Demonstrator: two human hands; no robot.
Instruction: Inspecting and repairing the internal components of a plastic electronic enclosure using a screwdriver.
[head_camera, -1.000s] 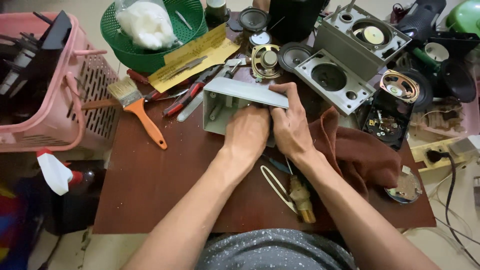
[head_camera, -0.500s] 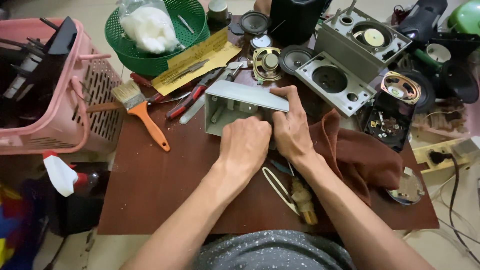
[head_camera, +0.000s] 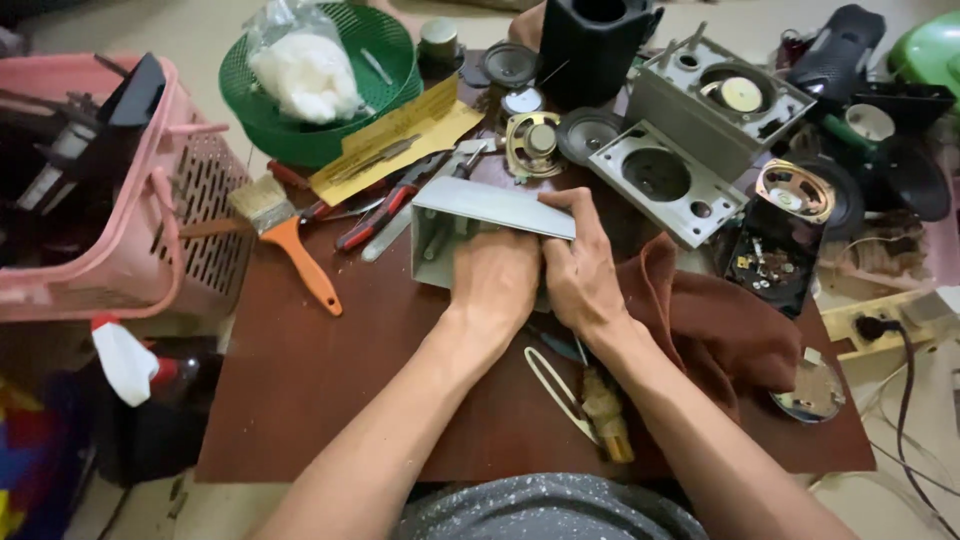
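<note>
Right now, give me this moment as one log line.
left hand: gripping grey casing | right hand: gripping casing's right end | casing: on table | brush: left, untouched

Soft, even daylight fills the frame, brightest on the pale floor along the top edge. Shadows are faint. The lower left corner is dim, edges slightly soft and stretched.

Pink perforated basket positioned at left table edge. Orange-handled paintbrush laid just beside basket. Green round basket located at rear, clear bag of white stuffing contained within. Loose speaker drivers grouped near black cylinder. Grey speaker panels stacked at right. Brown cloth bunched on brown tabletop.
</note>
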